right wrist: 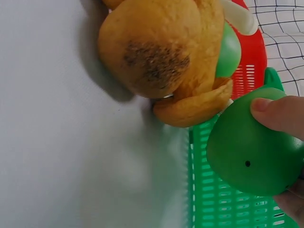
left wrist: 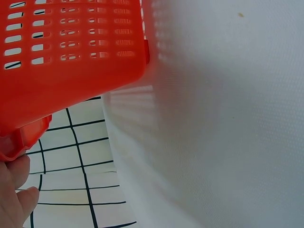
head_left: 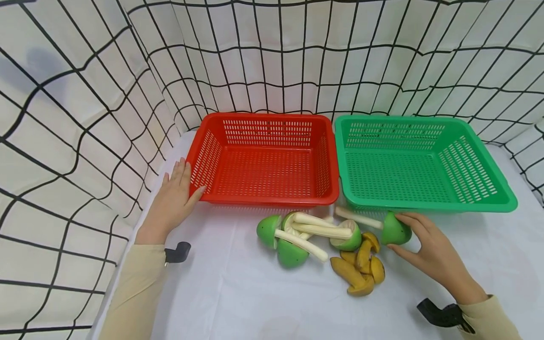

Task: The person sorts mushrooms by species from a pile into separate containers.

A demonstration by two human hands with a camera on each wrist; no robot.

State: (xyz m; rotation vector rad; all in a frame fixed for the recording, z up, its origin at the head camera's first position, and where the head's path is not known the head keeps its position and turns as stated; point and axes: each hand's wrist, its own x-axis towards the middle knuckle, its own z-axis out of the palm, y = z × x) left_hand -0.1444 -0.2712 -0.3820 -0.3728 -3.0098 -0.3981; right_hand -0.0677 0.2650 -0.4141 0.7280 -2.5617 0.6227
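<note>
My right hand [head_left: 435, 252] holds the cap of a green toy mushroom [head_left: 395, 229] between thumb and fingers. Its pale stem points left, in front of the baskets. In the right wrist view the thumb presses the smooth green cap [right wrist: 247, 152]. Left of it lie several more green-capped toy mushrooms [head_left: 293, 255] with cream stems, heaped together. Several yellow-brown toy mushrooms [head_left: 359, 271] form a cluster nearer me. My left hand [head_left: 172, 198] rests against the front left corner of the red basket [head_left: 263, 200], fingers extended along its side and thumb at the front rim.
The green basket [head_left: 429, 206] stands beside the red one, rims close together; no items show inside either. White cloth walls with black netting [head_left: 280, 56] enclose the back and left. A white cloth [head_left: 255, 302] covers the table.
</note>
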